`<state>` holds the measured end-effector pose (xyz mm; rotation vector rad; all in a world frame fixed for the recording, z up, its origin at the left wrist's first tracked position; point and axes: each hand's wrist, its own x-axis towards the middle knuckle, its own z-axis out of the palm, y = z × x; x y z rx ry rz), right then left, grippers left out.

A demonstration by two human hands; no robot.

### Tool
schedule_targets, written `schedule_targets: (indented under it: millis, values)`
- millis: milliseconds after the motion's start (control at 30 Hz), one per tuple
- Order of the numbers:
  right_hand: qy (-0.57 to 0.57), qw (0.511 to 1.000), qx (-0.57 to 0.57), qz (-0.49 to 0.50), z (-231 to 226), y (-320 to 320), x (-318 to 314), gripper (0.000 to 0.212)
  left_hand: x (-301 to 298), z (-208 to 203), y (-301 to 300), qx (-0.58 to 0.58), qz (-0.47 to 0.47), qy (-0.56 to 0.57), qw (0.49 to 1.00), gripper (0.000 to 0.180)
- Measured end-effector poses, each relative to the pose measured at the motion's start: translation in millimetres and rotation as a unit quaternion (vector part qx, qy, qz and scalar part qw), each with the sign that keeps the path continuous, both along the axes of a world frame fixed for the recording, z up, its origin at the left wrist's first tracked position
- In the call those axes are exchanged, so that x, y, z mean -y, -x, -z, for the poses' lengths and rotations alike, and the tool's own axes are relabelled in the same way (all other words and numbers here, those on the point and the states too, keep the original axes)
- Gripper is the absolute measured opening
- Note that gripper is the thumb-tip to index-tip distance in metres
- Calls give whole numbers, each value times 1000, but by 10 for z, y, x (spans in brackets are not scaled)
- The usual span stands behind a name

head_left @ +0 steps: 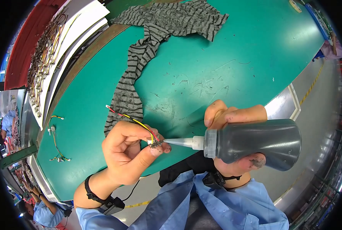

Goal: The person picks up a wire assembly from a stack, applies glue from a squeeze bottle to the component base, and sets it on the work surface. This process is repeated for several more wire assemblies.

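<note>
My left hand (pixel 127 151) pinches a small electronic part (pixel 155 144) between thumb and fingers. Red, yellow and black wires (pixel 134 120) run from that part up to a white connector at their far end. My right hand (pixel 236 119) grips a squeeze bottle (pixel 259 142) of dark content, tipped on its side. Its tapered clear nozzle (pixel 180 142) points left, with the tip at the part in my left hand. Whether anything flows from the tip is too small to tell. Dark smudges mark my fingertips.
On the green table (pixel 201 69) lies a striped grey cloth (pixel 134 65). Two small wired parts (pixel 56 140) rest at the left. Beyond the left edge, a white board (pixel 59 46) carries many wired parts. Another person in blue (pixel 46 212) works at the lower left.
</note>
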<state>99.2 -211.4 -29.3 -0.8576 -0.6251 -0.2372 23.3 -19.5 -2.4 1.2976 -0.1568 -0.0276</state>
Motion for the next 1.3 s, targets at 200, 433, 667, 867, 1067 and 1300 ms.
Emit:
schedule_targets:
  millis: [200, 433, 667, 867, 1067, 1300]
  values:
    - [25, 999, 34, -32, 13, -65, 74, 77, -10, -11, -11, 5, 9, -6, 1000, 27]
    - [-36, 998, -38, -47, -27, -20, 53, 76, -27, -16, -29, 26, 22, -26, 999, 27]
    - [-11, 998, -14, 53, -18, -57, -19, 76, -5, -16, -31, 25, 11, -14, 1000, 28]
    - [27, 998, -56, -2, -61, 120, -135, 73, 16, -17, -29, 18, -1, 2, 1000, 28]
    - [78, 997, -18, 2, -54, 196, -209, 73, 16, -4, -3, 12, -14, 6, 1000, 27]
    - [142, 989, 49, 19, 39, 138, -164, 75, 32, -12, -8, 13, -22, 9, 1000, 27]
